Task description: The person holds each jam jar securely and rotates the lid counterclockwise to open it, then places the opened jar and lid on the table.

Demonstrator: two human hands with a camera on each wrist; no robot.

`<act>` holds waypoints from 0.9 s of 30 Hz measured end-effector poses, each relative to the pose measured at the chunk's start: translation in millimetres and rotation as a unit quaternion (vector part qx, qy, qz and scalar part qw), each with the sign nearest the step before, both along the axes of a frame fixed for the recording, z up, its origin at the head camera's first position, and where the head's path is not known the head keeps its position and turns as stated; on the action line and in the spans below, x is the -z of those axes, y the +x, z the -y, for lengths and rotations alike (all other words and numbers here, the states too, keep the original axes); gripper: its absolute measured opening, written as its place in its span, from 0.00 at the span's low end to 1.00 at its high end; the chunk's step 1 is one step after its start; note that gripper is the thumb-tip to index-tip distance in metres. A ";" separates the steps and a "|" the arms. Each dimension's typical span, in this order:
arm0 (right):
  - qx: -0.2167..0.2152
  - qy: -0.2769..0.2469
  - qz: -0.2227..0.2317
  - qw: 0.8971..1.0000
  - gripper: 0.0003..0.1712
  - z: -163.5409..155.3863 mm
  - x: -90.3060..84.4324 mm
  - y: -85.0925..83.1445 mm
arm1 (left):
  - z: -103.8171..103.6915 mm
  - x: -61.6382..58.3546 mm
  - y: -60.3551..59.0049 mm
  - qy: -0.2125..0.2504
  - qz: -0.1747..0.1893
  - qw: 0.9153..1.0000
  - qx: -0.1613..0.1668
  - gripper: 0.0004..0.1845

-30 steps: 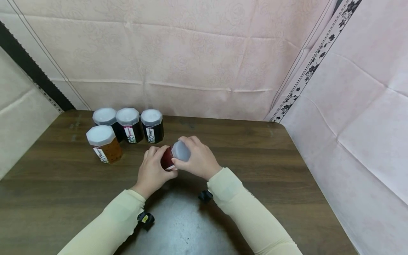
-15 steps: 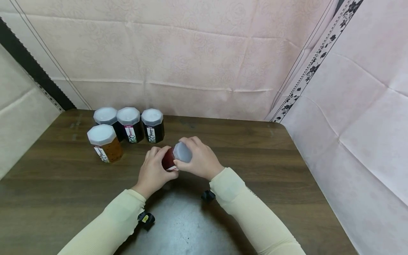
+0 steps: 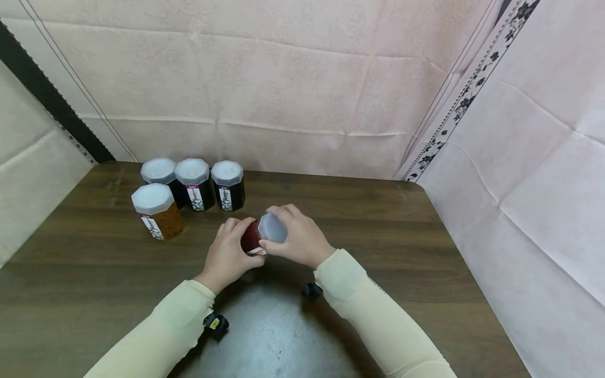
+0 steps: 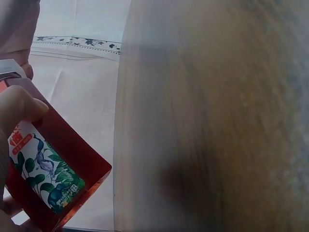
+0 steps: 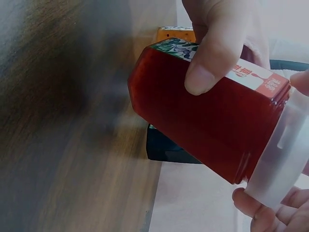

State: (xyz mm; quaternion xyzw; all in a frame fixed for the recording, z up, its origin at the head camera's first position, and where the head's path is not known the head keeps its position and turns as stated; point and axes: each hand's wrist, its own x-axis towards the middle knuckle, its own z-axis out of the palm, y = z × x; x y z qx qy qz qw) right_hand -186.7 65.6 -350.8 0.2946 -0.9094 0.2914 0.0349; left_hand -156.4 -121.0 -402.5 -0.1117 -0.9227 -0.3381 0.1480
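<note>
- Work position: I had the red jar (image 3: 249, 240) held in both hands above the middle of the desk (image 3: 378, 226), tilted, its translucent lid (image 5: 285, 150) toward the right and seated on the mouth.
- Left hand (image 3: 229, 249): fingers and thumb gripped the jar's body.
- Right hand (image 3: 302, 236): fingers curled about the lid's rim.
- Step in hand: I judged this to be work on the lid, body braced left; I could not tell whether the lid was turning.
- Next move: in my judgement, it called for a firm left grip and even twisting force.
- Clearance: the orange-brown jar (image 3: 170, 223) stood left, three dark jars (image 3: 202, 195) far left, none touching the hands.
</note>
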 end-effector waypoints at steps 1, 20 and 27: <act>-0.003 0.000 0.001 1.000 0.36 0.0 -0.2 0.0 | 0.4 -0.2 0.2 -0.001 0.002 1.000 0.001 0.38; -0.027 0.022 -0.002 0.999 0.37 -2.5 -2.0 1.1 | 3.4 -2.2 1.9 -0.012 0.020 1.000 0.016 0.38; -0.039 0.018 -0.018 0.999 0.36 -3.6 -2.0 1.5 | 4.0 -3.0 1.5 -0.014 0.024 0.999 0.020 0.39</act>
